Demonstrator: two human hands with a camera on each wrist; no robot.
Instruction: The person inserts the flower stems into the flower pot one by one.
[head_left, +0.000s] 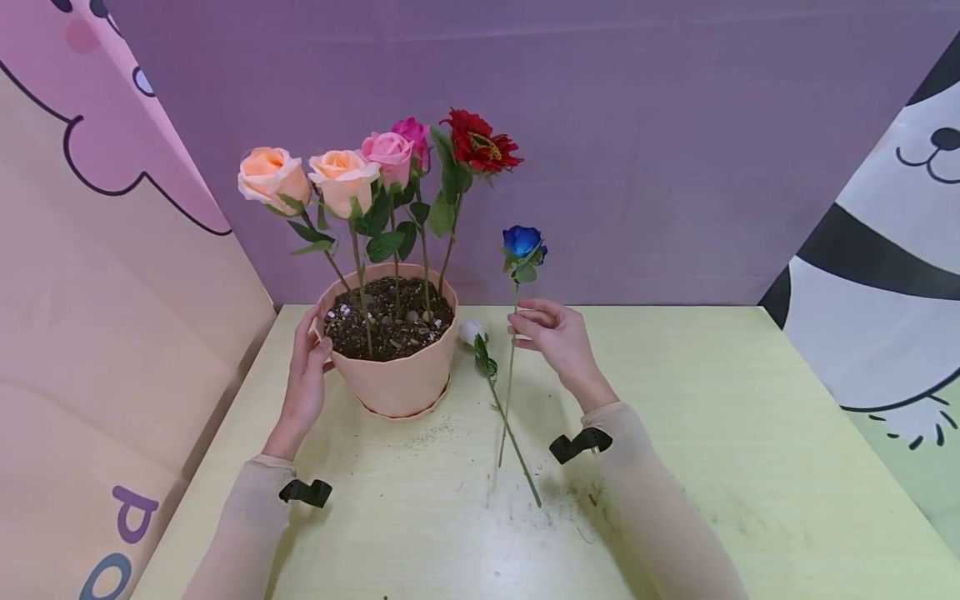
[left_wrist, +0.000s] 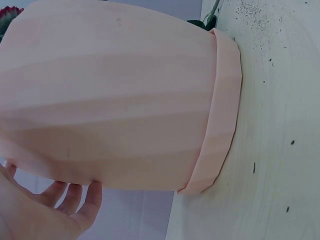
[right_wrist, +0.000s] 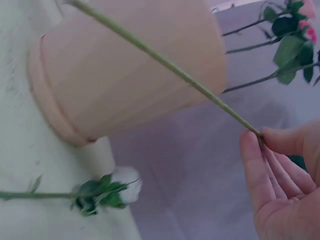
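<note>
The right hand [head_left: 558, 337] pinches the thin green stem of a blue rose [head_left: 522, 242] between thumb and fingertips [right_wrist: 255, 150], holding it nearly upright just to the right of the peach flower pot [head_left: 393, 367], with the stem's lower end down near the yellow-green table [head_left: 750, 433]. The left hand [head_left: 307, 375] rests against the pot's left wall and rim with fingers relaxed; the left wrist view shows the fingertips [left_wrist: 90, 197] lying along the pot's side.

The blue rose looks like an artificial flower: light, with a slim stem that probably flexes a little and a soft bloom that would crush under pressure. The pinch sits on the upper stem, below the leaves, which seems the sensible place; gripping the head would deform it. A stem this narrow may twist between the fingers, so a firm pinch suits it.

The pot, filled with dark soil [head_left: 390, 317] and already holding 5 flowers [head_left: 375, 167], is likely heavy and stable.

A white rosebud [head_left: 472, 331] lies flat on the table between the pot and the right hand, its stem crossing behind the blue rose's stem. Loose soil crumbs are scattered on the table.
</note>
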